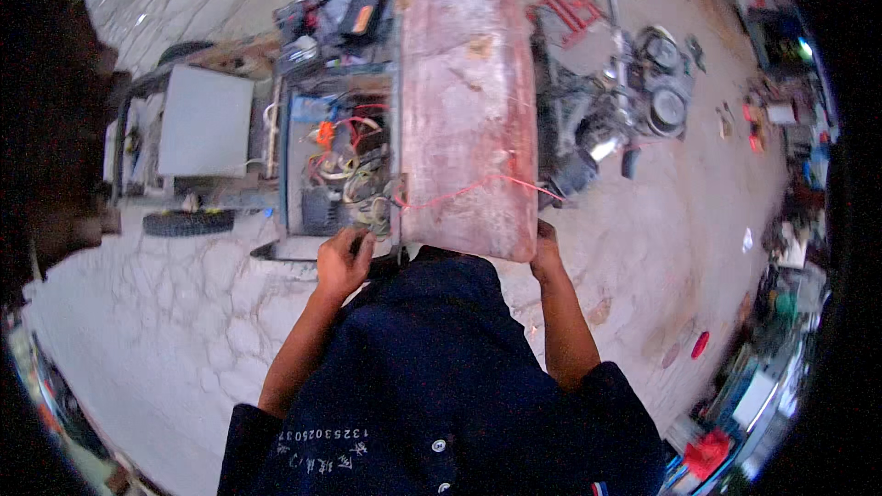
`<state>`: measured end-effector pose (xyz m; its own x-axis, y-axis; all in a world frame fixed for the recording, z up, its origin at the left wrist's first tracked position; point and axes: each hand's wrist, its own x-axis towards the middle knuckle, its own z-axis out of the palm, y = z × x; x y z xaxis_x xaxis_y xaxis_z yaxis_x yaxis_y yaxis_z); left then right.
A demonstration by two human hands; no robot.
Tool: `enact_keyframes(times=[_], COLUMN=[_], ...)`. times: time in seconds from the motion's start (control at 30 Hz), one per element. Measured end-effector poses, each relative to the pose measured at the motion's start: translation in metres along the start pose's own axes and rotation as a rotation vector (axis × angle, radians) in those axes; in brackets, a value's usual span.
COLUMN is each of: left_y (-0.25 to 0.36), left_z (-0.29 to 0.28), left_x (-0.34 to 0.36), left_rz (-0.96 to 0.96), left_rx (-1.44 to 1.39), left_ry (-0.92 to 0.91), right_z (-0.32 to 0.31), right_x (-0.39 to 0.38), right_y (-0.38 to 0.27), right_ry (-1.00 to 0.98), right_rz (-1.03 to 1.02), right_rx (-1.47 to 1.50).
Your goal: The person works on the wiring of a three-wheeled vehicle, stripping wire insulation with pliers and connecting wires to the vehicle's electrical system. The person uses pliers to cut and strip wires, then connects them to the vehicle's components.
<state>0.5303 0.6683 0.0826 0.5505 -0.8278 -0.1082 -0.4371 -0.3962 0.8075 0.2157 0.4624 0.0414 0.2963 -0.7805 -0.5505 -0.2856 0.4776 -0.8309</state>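
Observation:
A long, worn reddish-white board (470, 110), perhaps a seat base or lid, lies across the middle of a small wheeled vehicle. My right hand (546, 254) grips its near right corner, the fingertips hidden behind the edge. My left hand (344, 264) is curled closed at the near rim of an open compartment (292, 165); what it holds is hidden by the fingers. Tangled wires (363, 165) and an orange connector (325, 135) fill that compartment. A thin red wire (459, 189) runs across the board.
Beyond the compartment lie a black box (364, 11) and tools. Left are a pale square panel (207, 121) and a wheel (188, 222). Handlebar tubing (614, 0) and round lamp-like parts (666, 110) are right. Clutter, including a red object (707, 453), lines the right edge.

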Motion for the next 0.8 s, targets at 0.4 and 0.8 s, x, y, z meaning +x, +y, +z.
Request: enact_keyframes(times=[0.4, 0.8], left_y=[-0.009, 0.035], left_z=[-0.006, -0.066], left_x=[-0.016, -0.017], left_rz=[0.014, -0.004], left_rx=[-0.329, -0.677], left_ry=[-0.026, 0.387], right_z=[-0.005, -0.057], right_x=[-0.068, -0.048], right_y=[0.027, 0.054], right_ry=[0.149, 0.091], right_rz=[0.005, -0.084], right_rx=[-0.191, -0.270])
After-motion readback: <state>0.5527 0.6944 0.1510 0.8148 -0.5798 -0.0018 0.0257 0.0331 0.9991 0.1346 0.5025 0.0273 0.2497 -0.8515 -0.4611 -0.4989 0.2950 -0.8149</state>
